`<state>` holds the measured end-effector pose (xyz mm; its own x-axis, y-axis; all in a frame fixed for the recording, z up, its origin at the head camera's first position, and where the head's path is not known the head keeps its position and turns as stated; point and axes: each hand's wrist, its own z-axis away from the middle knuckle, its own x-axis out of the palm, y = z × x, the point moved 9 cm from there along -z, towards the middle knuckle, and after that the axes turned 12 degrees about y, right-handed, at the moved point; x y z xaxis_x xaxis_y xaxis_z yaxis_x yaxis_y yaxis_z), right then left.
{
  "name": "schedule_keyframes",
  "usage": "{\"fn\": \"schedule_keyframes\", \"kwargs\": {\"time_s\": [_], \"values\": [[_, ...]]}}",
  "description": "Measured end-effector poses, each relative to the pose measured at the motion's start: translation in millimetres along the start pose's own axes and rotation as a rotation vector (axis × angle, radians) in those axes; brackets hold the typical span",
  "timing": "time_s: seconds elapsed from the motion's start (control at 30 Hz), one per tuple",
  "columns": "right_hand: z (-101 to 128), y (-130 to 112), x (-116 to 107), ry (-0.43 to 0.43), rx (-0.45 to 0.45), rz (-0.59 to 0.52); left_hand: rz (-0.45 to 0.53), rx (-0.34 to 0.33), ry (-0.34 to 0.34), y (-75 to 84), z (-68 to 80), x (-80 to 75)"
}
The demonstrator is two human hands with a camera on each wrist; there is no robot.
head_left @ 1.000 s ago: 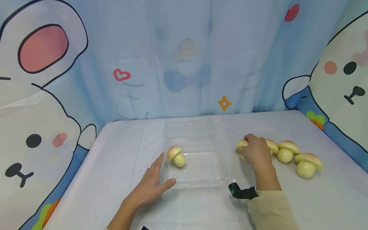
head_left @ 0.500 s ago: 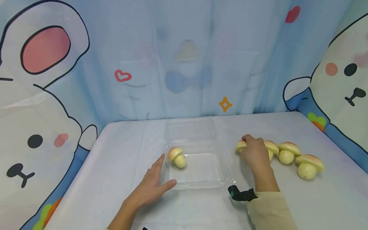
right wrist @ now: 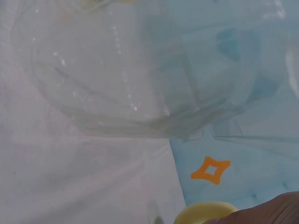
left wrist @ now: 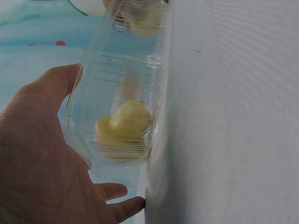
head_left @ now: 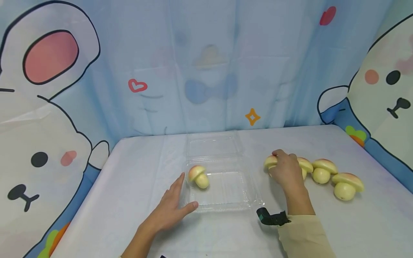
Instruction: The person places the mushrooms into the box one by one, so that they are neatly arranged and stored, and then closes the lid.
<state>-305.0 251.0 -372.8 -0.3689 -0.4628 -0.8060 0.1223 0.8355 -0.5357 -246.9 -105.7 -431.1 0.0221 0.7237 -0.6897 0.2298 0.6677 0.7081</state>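
A clear plastic clamshell box (head_left: 226, 186) lies with its lid folded back on the table. One pale yellow toy mushroom (head_left: 202, 180) with a pink-tinged cap rests inside at the left. My left hand (head_left: 169, 208) has its fingers and thumb spread at the box's front left corner; in the left wrist view the thumb (left wrist: 70, 77) lies against the clear wall. To the right of the box, my right hand (head_left: 287, 170) grips another toy mushroom (head_left: 270, 162), leftmost of a row and partly hidden by the fingers. Its yellow cap (right wrist: 201, 212) shows beside a finger in the right wrist view.
More toy mushrooms (head_left: 324, 166) stand close together right of my right hand, the nearest to it partly covered. The table has a white cloth (head_left: 145, 161), and a blue cartoon curtain (head_left: 209, 118) hangs along its back edge. A black wrist camera (head_left: 272, 217) sticks out from the right sleeve.
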Motion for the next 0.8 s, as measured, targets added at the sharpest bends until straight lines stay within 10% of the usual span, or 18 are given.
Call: {"fn": "schedule_keyframes", "kwargs": {"time_s": [0.8], "values": [[4.0, -22.5, -27.2, 0.087, -0.025, -0.067, -0.002, 0.012, 0.001, 1.3, 0.1, 0.1]]}}
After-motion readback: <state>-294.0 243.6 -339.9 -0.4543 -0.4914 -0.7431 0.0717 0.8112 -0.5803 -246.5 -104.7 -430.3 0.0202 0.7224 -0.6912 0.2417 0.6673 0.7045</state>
